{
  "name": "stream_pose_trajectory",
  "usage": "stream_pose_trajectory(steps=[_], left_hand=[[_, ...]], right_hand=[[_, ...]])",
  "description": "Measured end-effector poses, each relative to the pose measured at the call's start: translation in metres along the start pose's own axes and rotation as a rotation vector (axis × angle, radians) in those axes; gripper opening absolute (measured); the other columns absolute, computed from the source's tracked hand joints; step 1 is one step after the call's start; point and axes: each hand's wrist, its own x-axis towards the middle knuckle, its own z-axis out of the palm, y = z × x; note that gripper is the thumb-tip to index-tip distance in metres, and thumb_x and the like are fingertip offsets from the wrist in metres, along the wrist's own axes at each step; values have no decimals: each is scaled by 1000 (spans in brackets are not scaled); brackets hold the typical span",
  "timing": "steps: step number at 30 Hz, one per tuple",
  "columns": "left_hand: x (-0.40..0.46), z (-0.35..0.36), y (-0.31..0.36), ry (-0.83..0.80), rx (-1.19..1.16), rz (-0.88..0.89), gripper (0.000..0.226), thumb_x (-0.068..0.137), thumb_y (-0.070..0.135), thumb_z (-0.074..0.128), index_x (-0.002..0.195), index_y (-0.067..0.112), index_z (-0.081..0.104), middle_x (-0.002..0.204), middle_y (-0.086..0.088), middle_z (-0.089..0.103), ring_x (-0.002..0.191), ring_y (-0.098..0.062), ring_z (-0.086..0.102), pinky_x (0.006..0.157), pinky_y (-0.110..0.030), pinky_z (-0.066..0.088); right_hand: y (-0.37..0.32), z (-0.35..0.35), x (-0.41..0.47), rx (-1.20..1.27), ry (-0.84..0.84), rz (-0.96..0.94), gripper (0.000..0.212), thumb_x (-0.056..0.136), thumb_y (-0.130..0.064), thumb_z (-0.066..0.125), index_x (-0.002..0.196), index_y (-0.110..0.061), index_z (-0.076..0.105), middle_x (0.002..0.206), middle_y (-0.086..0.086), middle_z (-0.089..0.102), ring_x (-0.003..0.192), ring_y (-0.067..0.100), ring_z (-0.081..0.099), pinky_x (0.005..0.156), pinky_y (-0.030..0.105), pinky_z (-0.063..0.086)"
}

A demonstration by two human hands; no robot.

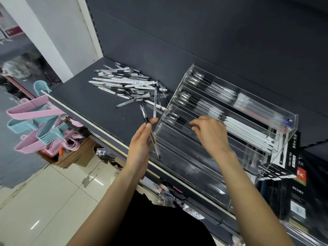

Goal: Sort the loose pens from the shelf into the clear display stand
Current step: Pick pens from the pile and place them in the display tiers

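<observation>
Head view: clear display stand (276, 157) sits on the dark shelf (92, 103) as a stepped rack of long slots, its upper tiers already holding rows of black-gripped, white and clear pens, its lower tiers bare. Left of the stand, well apart from its lower corner, the loose pens (127, 84) lie in a jumbled heap toward the back of the shelf, a few stragglers reaching to the stand's left wall.

Just left of the stand's front corner, the left hand (140, 144) is raised off the shelf with its thumb and fingers curled round two pens; the nearer one, a black-gripped pen (150, 132), slants from above the fingertips down past the palm. A second clear pen (155, 102) stands nearly upright above the thumb.

Over the stand's middle tier, the right hand (211, 134) is palm down, its fingertips pinching the black grip of a pen (179, 119) that lies in a slot there.

Left of the shelf and below its edge, pink and blue hangers (37, 125) hang in bunches.
</observation>
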Motion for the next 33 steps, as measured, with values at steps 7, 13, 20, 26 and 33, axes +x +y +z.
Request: stream_pose_trajectory(steps=[7, 13, 20, 26, 33], left_hand=[[2, 1, 5, -82, 65, 109, 24, 97, 27, 51, 114, 27, 67, 74, 3, 49, 80, -15, 48, 92, -30, 44], [2, 36, 14, -235, 239, 263, 23, 97, 24, 52, 113, 17, 66, 88, 11, 66, 88, -5, 62, 85, -22, 49], [56, 36, -9, -373, 1537, 962, 53, 90, 51, 35, 119, 18, 64, 114, -1, 65, 111, -23, 59, 105, -45, 37], [70, 29, -16, -313, 1797, 901, 45, 94, 43, 42, 132, 22, 52, 128, 1, 54, 126, -23, 44, 109, -65, 6], [71, 25, -17, -209, 1754, 1088, 33, 87, 35, 52, 112, 18, 64, 109, -1, 62, 105, -21, 60, 106, -67, 18]], right_hand=[[-25, -24, -19, 396, 70, 56, 20, 88, -25, 63, 106, -18, 69, 91, -7, 71, 77, 5, 64, 67, 15, 52], [-34, -30, -49, 603, 82, 144, 21, 85, -21, 66, 106, -21, 67, 90, -14, 68, 81, -3, 62, 73, 8, 47], [27, -35, -71, 246, 364, 284, 14, 85, -14, 67, 98, -14, 72, 94, -3, 67, 73, 10, 59, 64, 26, 49], [27, -19, -65, -60, 353, 154, 12, 79, -12, 72, 90, -15, 73, 82, -2, 69, 83, 23, 55, 61, 25, 42], [13, -5, -29, -359, 171, 8, 25, 56, -6, 86, 67, -20, 68, 62, -5, 61, 63, 15, 54, 48, 21, 40]])
